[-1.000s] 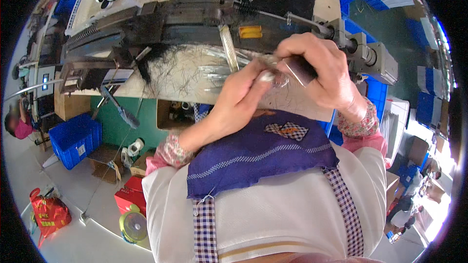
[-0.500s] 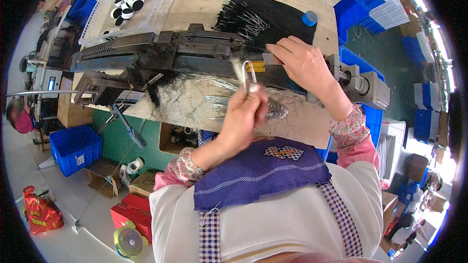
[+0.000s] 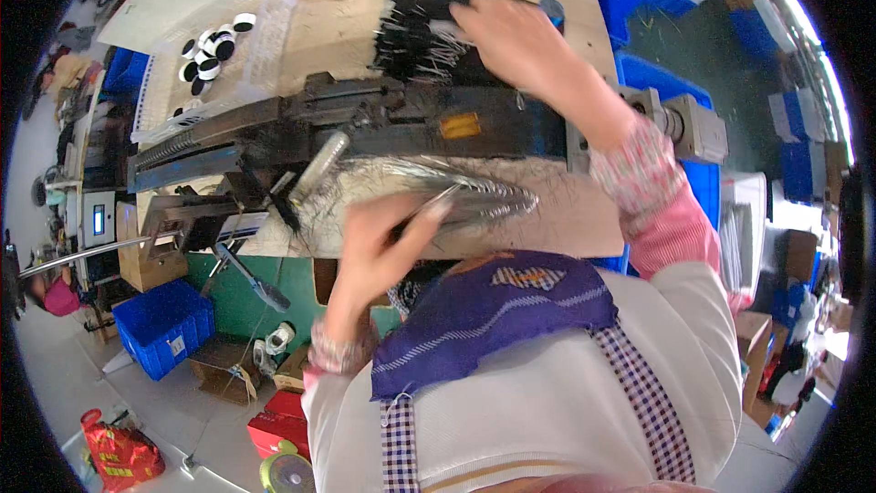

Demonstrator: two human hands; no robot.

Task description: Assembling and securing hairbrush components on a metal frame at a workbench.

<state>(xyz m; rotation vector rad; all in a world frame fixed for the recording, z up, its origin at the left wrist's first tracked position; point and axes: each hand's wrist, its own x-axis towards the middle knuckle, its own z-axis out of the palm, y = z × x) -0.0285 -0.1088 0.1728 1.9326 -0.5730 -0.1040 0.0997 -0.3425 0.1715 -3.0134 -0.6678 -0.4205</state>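
My left hand (image 3: 388, 242), smeared by motion, is over the near side of the bench beside a bundle of thin bent metal wires (image 3: 493, 203). Its thumb and finger come together on a wire at the bundle's left end. My right hand (image 3: 522, 44) reaches over a black cloth (image 3: 411, 7) at the back of the bench; blur hides its fingertips and whatever they may hold. Several small wire-stemmed brushes (image 3: 440, 57) lie on that cloth. Between the hands runs a long dark metal machine (image 3: 383, 123) with a yellow block (image 3: 459, 125) on it.
A clear plastic basket (image 3: 269, 41) at the back left holds several white-and-black round pieces (image 3: 208, 66). A pale cylindrical piece (image 3: 322, 167) slants against the machine's near edge. Dark bristles (image 3: 290, 212) and short wire bits litter the bench. A blue round cap (image 3: 551, 11) sits beyond my right hand.
My left hand has moved left and down to the wires, and the bent metal hook it held no longer shows there. My right hand has gone from the machine to the black cloth. The view has shifted.
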